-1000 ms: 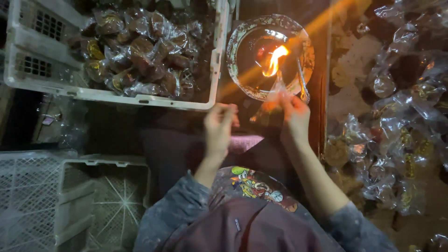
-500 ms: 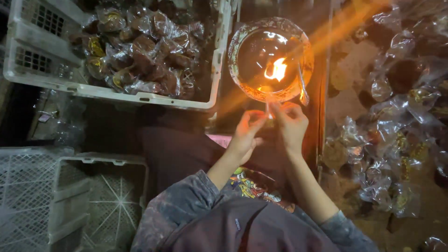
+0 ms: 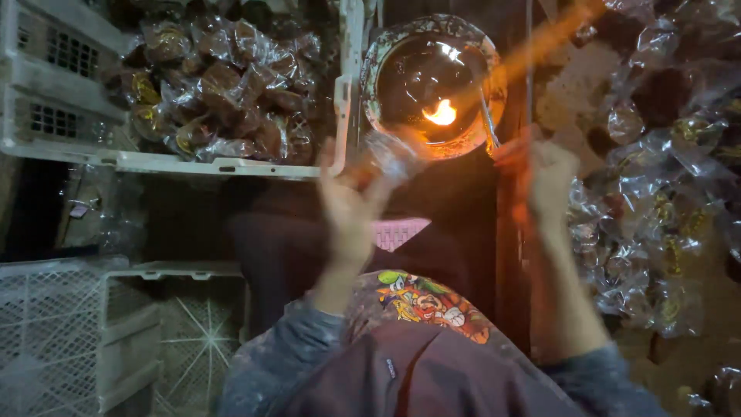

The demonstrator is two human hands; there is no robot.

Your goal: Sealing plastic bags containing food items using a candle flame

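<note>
Holding a clear-wrapped packet (image 3: 390, 154) in our left hand (image 3: 351, 208) beside the flame bowl (image 3: 386, 58), apparently for its heat, we cannot tell our blurred right hand's (image 3: 544, 181) grip.

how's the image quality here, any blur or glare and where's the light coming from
Head view: dim overall, lit mainly by the small flame in the round dish, with an orange streak of glare running to the upper right; the left hand and right hand are motion-blurred; wrapped packets in the white crate glint.
</note>
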